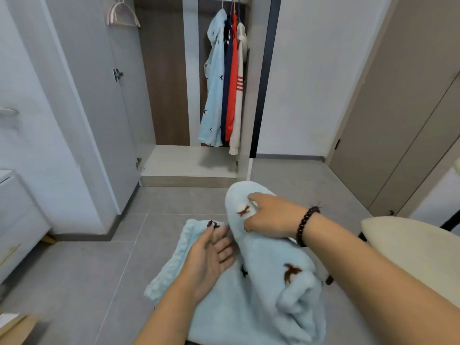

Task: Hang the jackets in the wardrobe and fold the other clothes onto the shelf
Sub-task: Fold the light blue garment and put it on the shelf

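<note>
1. Four garments already hang at 12 o'clock on the rail of the open wardrobe point(171, 100): a pale blue fleece jacket with dark bird motifs point(214, 90), a navy piece point(226, 83), a red one point(232, 78) and a white one with red stripes point(239, 95), pressed close together at the rail's right end.

2. One spare pink hanger point(123, 14) sits on the open door at 11 o'clock, carrying nothing.

3. Below the hanging clothes, the wardrobe's pale shelf point(189, 161) shows no folded items yet, so the folding half of the job appears barely begun.

4. At 6 o'clock, a pale blue fleece garment point(261, 290) with the same bird pattern lies bunched across what seems to be the person's lap, over the grey tiled floor point(99, 270).

5. At the upper edge of the fleece, the right hand point(271, 216), wearing a dark bead bracelet point(307, 226), has its grip curled into the fabric and is raising a fold.

6. Just beside it at 7 o'clock, the left hand point(211, 255) rests with fingers straight against the cloth, its grip relaxed rather than clenched.

7. Judging by this view, hanging looks largely done; this piece remains to be folded and carried to the shelf. Whether more clothes wait out of frame cannot be told.
</note>
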`<state>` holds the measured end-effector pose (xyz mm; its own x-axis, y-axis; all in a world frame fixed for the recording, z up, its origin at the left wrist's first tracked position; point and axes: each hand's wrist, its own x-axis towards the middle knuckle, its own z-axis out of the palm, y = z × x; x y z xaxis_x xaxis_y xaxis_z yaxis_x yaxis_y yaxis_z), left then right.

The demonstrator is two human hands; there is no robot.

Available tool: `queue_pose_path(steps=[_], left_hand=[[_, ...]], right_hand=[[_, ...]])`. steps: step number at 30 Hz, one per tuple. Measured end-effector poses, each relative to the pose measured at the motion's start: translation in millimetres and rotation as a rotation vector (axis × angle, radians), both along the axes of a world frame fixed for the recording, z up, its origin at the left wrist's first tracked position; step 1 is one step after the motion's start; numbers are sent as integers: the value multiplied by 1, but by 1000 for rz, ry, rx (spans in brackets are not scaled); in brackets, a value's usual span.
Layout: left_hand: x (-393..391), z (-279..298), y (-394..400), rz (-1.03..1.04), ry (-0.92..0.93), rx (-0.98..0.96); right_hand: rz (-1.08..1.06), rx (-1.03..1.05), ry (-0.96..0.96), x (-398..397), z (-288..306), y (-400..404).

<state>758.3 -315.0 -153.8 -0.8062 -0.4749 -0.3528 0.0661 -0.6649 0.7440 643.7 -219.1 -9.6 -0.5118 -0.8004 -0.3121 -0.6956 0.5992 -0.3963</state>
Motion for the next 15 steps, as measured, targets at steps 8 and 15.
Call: queue_pose_path(steps=[8, 15], left_hand=[[33, 23, -44, 66, -90, 119], [58, 51, -57, -202, -421, -506]], right_hand=[[100, -187, -291, 62, -63, -39], [120, -372, -639, 40, -95, -24]])
